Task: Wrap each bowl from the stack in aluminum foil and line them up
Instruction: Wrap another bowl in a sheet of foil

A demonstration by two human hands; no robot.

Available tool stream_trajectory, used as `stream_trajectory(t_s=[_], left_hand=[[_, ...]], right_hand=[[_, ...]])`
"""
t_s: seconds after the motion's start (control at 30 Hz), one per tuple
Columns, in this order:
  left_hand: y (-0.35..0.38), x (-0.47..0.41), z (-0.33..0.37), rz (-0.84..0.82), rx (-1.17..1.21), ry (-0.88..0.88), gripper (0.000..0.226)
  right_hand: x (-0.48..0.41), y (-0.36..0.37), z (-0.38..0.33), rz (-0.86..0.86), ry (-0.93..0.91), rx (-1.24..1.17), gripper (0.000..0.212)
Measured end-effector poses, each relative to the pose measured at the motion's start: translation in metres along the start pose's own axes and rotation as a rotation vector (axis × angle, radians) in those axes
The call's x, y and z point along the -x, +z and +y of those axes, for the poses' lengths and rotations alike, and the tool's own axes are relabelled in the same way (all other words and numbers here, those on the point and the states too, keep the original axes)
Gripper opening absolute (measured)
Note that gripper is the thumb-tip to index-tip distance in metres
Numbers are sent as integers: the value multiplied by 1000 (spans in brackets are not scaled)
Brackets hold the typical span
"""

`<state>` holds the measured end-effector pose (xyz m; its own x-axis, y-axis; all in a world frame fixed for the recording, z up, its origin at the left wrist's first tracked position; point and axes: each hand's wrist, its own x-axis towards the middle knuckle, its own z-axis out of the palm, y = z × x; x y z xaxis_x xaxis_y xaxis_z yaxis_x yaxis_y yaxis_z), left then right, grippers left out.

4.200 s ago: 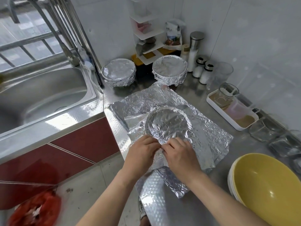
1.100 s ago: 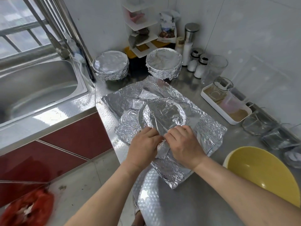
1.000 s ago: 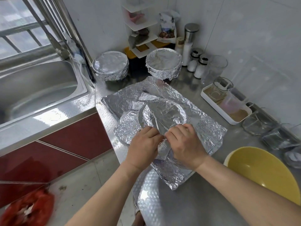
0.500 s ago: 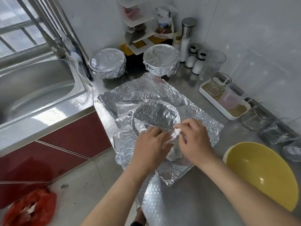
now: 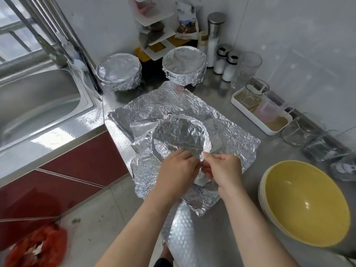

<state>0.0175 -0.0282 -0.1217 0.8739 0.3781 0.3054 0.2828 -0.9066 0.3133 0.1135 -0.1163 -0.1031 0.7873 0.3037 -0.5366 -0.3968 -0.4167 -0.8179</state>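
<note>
In the middle of the frame a bowl (image 5: 180, 134), already covered over its top with crinkled foil, sits on a large foil sheet (image 5: 233, 132) spread over the steel counter (image 5: 221, 239). Both hands meet at the bowl's near rim. The left hand (image 5: 176, 167) has its fingers curled and pinches a fold of foil against the rim. The right hand (image 5: 224, 170), just beside it and touching it at the fingertips, pinches the same fold between thumb and fingers. Loose foil bunches below the hands and hangs toward the counter's front edge.

Two wrapped bowls stand side by side at the back of the counter in the upper middle of the frame, the left one (image 5: 119, 71) near the sink's corner and the right one (image 5: 184, 64) just beyond the far edge of the sheet. At lower right a stack of yellow bowls (image 5: 306, 205) rests well apart from the sheet.

The sink (image 5: 38, 105) fills the left of the frame. At right, a white tray (image 5: 248, 110) holds glass cups, and two shakers (image 5: 224, 62) stand near the wall behind the right wrapped bowl.
</note>
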Motion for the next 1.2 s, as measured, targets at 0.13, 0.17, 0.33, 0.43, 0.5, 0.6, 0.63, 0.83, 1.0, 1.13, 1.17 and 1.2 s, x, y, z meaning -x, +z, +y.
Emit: stream_trajectory(t_s=[0.13,0.17,0.33,0.43,0.5,0.6,0.63,0.83,1.0,1.13,1.17,1.2], left_hand=[[8,-5,4,-39,33,-55,27],[8,-7,7,-39,61,-68,29],[-9,-9,-5,124,153,-267,9],[-19,-17,-29,130,120,-529,33],[-20,-25,-41,11,153,-633,42],[-14,-28,-47,-87,164,-638,45],[-12,-28,-47,-86,137,-621,44],[-3,-39,-49,-100,8,-527,50],[4,-40,-49,-162,-43,-479,53],[8,-38,-51,-146,-52,-475,53],[8,-38,-50,-132,-51,-481,52],[7,-37,-51,-115,-48,-487,52]], right_hand=[[-4,7,-3,74,-37,171,26],[-4,8,-4,95,-47,214,27],[-8,10,-7,178,-65,324,19],[-7,12,-8,201,-75,355,16],[-7,14,-10,203,-84,358,15],[-5,11,-14,177,-155,476,14],[-3,10,-16,180,-216,570,13],[-17,16,-25,201,-692,726,50],[-32,32,-9,-70,-621,607,52],[-40,35,1,-58,-549,396,48],[-41,36,1,-59,-519,340,47],[-42,37,1,-65,-486,291,46]])
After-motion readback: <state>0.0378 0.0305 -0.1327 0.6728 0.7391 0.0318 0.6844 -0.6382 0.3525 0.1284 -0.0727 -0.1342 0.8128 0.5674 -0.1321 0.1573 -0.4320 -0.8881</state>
